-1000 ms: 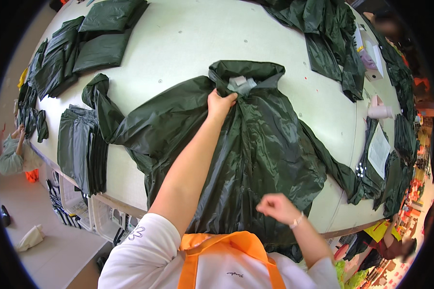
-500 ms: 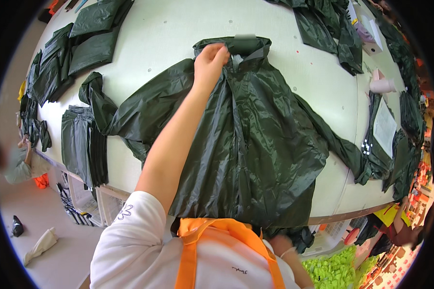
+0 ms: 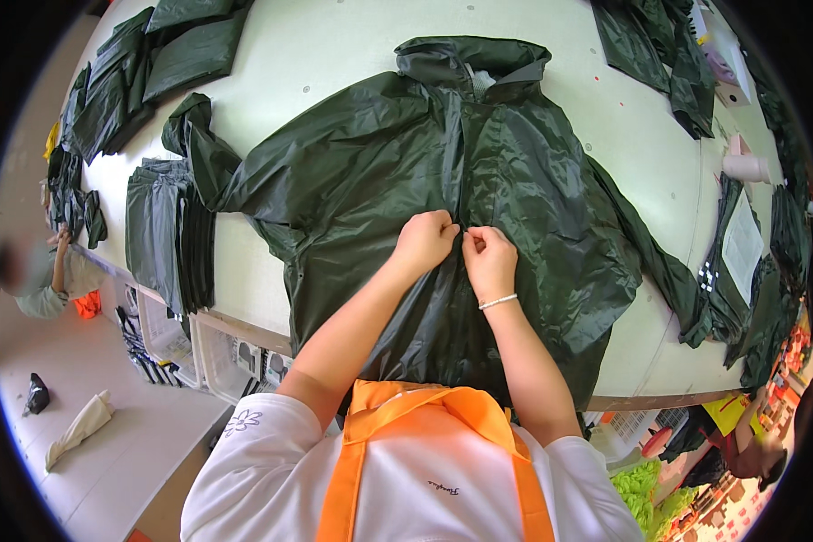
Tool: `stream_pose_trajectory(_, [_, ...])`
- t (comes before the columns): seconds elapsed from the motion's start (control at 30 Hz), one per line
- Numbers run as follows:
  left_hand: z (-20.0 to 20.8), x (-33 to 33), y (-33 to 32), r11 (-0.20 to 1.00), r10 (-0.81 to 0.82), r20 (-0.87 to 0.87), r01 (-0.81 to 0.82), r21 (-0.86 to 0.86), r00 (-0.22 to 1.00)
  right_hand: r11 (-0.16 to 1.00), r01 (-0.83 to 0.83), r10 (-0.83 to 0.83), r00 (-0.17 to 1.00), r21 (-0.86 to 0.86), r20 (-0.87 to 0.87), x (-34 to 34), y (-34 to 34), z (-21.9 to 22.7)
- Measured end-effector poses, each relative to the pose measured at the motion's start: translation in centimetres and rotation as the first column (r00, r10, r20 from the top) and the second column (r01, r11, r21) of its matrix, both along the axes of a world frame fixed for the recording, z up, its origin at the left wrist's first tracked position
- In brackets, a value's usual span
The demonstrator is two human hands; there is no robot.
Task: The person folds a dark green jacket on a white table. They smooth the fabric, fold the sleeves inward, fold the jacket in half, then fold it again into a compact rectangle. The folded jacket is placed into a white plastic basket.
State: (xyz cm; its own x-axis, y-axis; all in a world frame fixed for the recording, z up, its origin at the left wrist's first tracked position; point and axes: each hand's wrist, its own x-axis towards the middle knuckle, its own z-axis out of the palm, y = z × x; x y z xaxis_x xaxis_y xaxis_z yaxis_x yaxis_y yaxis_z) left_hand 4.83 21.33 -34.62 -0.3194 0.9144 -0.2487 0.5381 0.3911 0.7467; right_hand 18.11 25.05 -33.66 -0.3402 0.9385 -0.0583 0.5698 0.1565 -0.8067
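A dark green raincoat (image 3: 551,199) lies front side up on the pale table, collar at the far end and sleeves spread to both sides. My left hand (image 3: 427,240) is closed on its front opening, about halfway down. Just to the right, my right hand (image 3: 490,262), with a beaded bracelet at the wrist, pinches the other side of the same opening. Both hands' fingertips nearly meet at the front edge; whatever fastener lies between them is hidden. The coat's hem hangs toward my orange apron (image 3: 397,406).
Folded dark green garments (image 3: 194,54) lie at the far left, with a stack of folded pieces (image 3: 167,239) nearer. More garments (image 3: 650,54) lie far right, near a pink tape dispenser (image 3: 745,164) and a paper sheet (image 3: 742,244). White crates (image 3: 230,352) stand under the table edge. Other people are at both sides.
My left hand has come down from the collar to the middle of the front opening. My right hand has risen from below the table edge and joined it there.
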Motion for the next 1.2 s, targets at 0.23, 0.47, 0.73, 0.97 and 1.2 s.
stream_pose_trajectory(0.23, [-0.3,-0.9,-0.8,0.981,0.177,0.778,-0.045,-0.189,0.603,0.878,0.041,-0.197,0.939,-0.476,-0.281,-0.1,-0.6,-0.8])
stream_pose_trajectory(0.47, [-0.1,-0.2,-1.5,0.988,0.149,0.671,-0.133,-0.076,0.726,0.901,0.108,-0.25,0.921,-0.419,-0.3,-1.0,-1.4,-0.4])
stream_pose_trajectory(0.73, [3.1,-0.3,-19.3,0.983,-0.06,-0.585,-0.054,-0.176,0.809,0.975,-0.138,0.006,0.8,0.174,0.6,14.5,-7.1,3.2])
stream_pose_trajectory(0.97, [0.4,-3.3,-19.1,0.993,-0.046,-0.646,-0.035,-0.112,0.762,0.961,-0.09,-0.125,0.7,0.261,0.703,20.4,-7.8,-1.2])
stream_pose_trajectory(1.2, [-2.0,-7.2,-8.8,0.995,0.096,-0.756,-0.043,0.089,0.648,0.925,-0.043,-0.241,0.702,0.378,0.67,17.5,2.7,-3.1])
